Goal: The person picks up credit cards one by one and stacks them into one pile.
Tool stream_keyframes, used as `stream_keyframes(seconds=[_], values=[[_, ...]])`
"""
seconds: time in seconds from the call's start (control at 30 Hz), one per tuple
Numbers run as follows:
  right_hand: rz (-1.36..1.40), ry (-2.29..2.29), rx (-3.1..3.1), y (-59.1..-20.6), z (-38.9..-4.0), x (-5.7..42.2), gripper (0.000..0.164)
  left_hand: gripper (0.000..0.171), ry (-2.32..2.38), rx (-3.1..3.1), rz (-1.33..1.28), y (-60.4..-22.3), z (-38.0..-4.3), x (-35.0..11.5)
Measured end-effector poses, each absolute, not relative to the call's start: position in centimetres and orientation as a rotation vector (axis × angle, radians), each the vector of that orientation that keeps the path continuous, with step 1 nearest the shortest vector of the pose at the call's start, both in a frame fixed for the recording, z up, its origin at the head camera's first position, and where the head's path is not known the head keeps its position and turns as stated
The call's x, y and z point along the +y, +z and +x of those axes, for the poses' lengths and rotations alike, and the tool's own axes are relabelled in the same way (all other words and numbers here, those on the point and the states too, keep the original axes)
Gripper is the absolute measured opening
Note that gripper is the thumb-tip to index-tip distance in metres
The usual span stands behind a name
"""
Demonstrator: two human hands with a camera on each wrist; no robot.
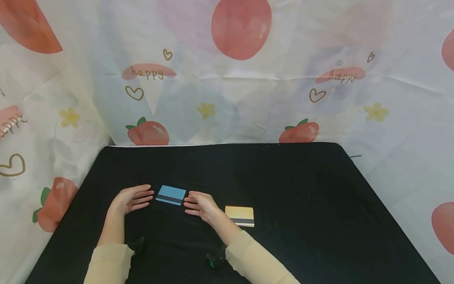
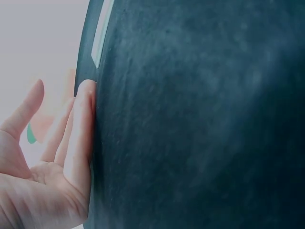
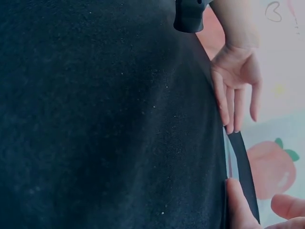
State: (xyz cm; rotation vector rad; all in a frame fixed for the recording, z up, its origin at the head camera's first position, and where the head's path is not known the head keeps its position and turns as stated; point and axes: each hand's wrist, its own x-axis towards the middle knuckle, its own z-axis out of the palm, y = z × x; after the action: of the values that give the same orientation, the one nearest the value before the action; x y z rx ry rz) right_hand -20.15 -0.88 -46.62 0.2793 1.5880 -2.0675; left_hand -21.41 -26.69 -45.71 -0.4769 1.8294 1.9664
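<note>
A blue card [image 1: 171, 195] with a dark stripe lies flat on the black table, between the two hands. To its left is my left hand [image 1: 134, 198], fingers straight and pointing toward the card, with nothing held. My right hand [image 1: 200, 206] is at the card's right edge, its fingers extended and its palm bare. Right of that wrist lies a yellow card [image 1: 239, 214] with a dark stripe, partly hidden by the forearm; its edge looks thick, like a small stack. In the left wrist view, the blue card [image 2: 101, 36] appears as a thin light sliver beyond the fingertips.
The black tabletop [image 1: 319, 205] spreads widely to the right of the cards. A white cloth [image 1: 241, 98] printed with peaches, hearts and flowers hangs behind and beside the table. Dark wrist devices [image 1: 217, 258] sit under the sleeves.
</note>
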Motion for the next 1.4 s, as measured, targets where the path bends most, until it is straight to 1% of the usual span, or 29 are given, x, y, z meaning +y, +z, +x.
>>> stream_keyframes(seconds=[0.23, 0.53, 0.77, 0.87, 1.1, 1.4], values=[[0.25, -2.074, 1.55, -46.9, -20.3, -1.0, 0.041, 0.051, 1.95, 1.828, -0.497, -46.2, -21.8, -25.9], [0.282, -2.088, 1.478, -47.0, -20.6, -1.0, 0.042, 0.046, 1.939, 1.828, -0.521, -46.3, -21.9, -25.5], [0.31, -2.108, 1.431, -47.3, -20.8, -1.0, 0.042, 0.035, 1.921, 1.869, -0.546, -46.3, -21.9, -25.2], [0.313, -2.115, 1.422, -47.2, -20.7, -0.9, 0.042, 0.036, 1.905, 1.902, -0.529, -46.4, -21.8, -25.1], [0.297, -2.112, 1.408, -47.2, -20.7, -0.8, 0.041, 0.048, 1.862, 1.987, -0.539, -46.4, -21.6, -24.6], [0.286, -2.119, 1.402, -47.7, -21.0, -0.8, 0.038, 0.038, 1.83, 2.042, -0.543, -46.1, -21.5, -24.2]])
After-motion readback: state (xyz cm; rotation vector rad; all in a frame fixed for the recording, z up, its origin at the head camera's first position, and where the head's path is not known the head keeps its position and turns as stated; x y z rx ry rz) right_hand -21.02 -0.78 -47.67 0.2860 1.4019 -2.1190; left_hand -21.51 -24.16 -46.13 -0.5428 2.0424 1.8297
